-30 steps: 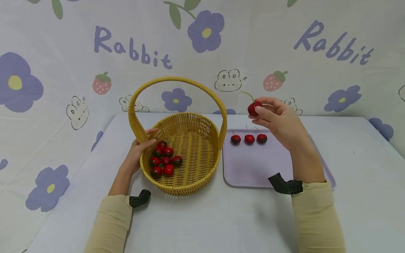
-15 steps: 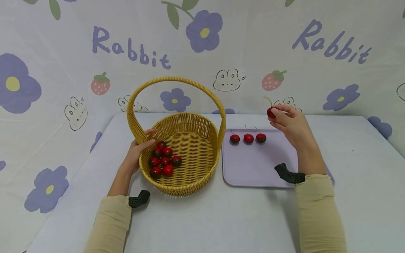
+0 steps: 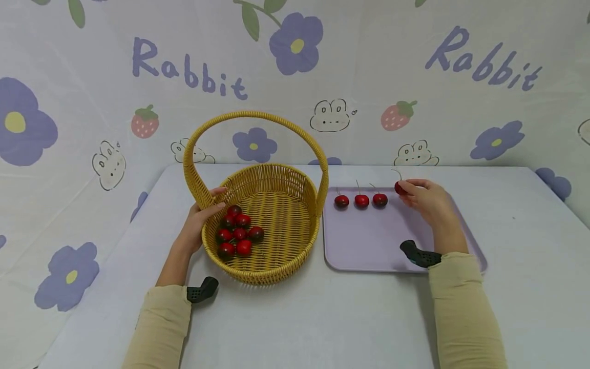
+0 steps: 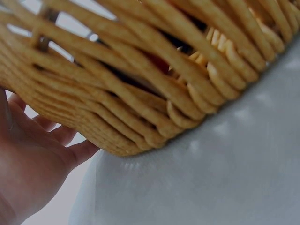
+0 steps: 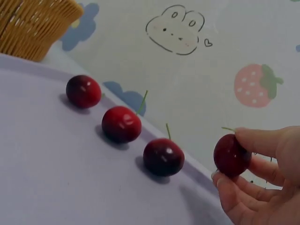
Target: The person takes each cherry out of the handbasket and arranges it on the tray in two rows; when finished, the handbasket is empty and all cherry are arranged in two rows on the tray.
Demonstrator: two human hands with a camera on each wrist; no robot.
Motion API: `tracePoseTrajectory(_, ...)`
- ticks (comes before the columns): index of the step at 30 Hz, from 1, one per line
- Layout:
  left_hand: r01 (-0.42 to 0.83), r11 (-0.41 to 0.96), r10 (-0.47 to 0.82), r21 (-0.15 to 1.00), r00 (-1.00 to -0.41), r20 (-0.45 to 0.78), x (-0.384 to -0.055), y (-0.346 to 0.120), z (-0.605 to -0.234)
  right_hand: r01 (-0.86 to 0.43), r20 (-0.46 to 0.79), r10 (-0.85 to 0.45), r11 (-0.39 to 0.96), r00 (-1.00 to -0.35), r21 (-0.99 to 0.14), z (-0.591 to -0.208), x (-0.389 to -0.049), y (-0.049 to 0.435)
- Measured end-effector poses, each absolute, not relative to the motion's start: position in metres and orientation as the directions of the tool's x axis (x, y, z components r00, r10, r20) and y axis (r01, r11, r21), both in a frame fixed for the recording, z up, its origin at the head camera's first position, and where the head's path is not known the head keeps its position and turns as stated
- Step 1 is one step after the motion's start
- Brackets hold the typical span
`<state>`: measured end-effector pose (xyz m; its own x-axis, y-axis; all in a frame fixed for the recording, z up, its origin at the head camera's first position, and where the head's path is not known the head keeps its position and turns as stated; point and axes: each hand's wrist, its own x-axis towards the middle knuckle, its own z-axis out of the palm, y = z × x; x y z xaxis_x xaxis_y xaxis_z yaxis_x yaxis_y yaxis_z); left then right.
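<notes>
My right hand (image 3: 430,202) pinches a dark red cherry (image 5: 230,155) by its sides, stem up, over the back of the lilac tray (image 3: 369,251). To its left, three cherries (image 3: 361,201) stand in a row along the tray's back edge. A yellow wicker basket (image 3: 295,256) with a tall arched handle stands left of the tray. My left hand (image 3: 198,223) grips the basket's left rim by the handle's foot, thumb over the rim and other fingers outside. Inside the basket, several red cherries (image 3: 239,234) lie bunched at the left.
All of it stands on a table with a white cloth (image 3: 295,323). Behind rises a backdrop (image 3: 359,61) printed with flowers, rabbits and strawberries. The basket's handle (image 3: 255,115) arches high, and its right foot comes close to the tray's left edge.
My right hand has carried the cherry rightward and then down, from above the row to the tray's back edge at the row's right end. The left hand and basket have stayed put.
</notes>
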<state>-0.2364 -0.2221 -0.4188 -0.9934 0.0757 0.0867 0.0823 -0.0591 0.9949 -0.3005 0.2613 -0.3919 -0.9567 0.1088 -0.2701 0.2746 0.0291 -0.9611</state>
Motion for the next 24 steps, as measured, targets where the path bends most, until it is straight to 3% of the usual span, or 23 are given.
tracePoseTrajectory(8, 0.081, -0.052, 0.071, 0.995, -0.994, 0.084, -0.235, -0.222, -0.417, 0.297, -0.27, 0.131, 0.285, -0.954, -0.911, -0.403, -0.302, 0.263)
tracePoseTrajectory(24, 0.063, -0.05, 0.067, 0.997, -0.996, 0.066, -0.236, -0.222, -0.418, 0.348, -0.271, 0.23, 0.442, -0.935, -0.827, -0.406, -0.301, 0.254)
